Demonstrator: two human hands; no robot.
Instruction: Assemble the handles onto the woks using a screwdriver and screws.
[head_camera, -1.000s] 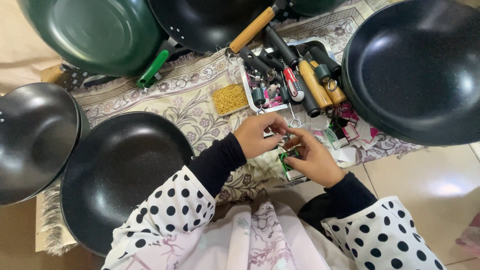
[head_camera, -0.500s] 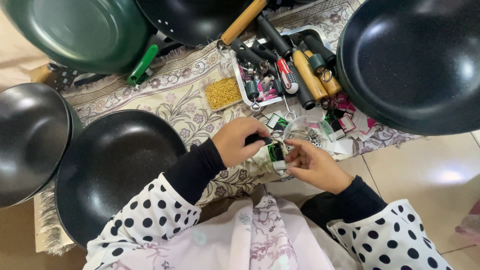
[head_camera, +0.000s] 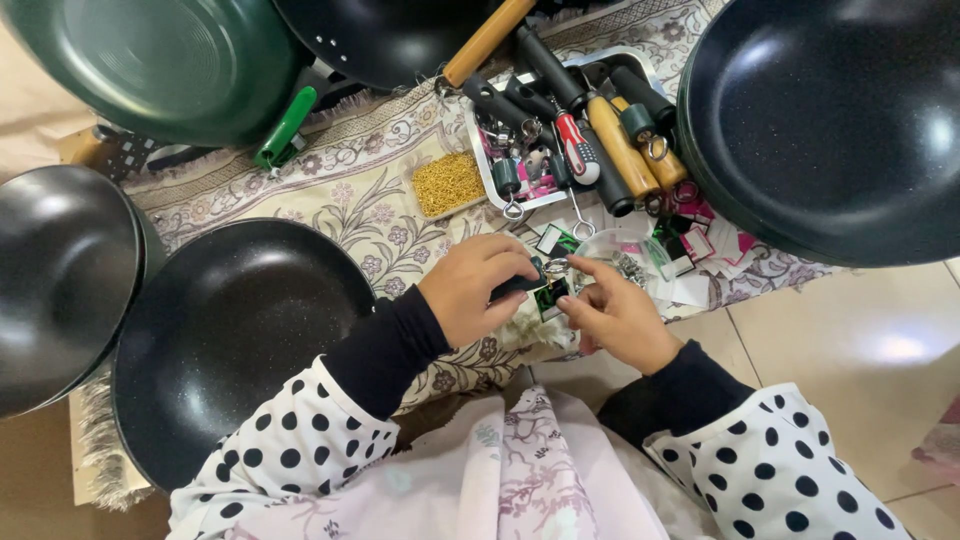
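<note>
Both hands meet at the middle of the frame: my left hand (head_camera: 478, 290) is curled round a dark pan handle (head_camera: 522, 284), fingers pinched on it to keep it steady, while my right hand (head_camera: 618, 318) pinches a small green-and-black tag (head_camera: 551, 297) against its end, fingertips close so the tiny piece doesn't slip. Just above sits the white tray (head_camera: 482, 160) of spare handles, near enough to grab from. A black pan (head_camera: 235, 330) lies at lower left beside my sleeve, and the gold-coloured pile of small hardware (head_camera: 449, 184) waits on the patterned cloth (head_camera: 370, 200).
</note>
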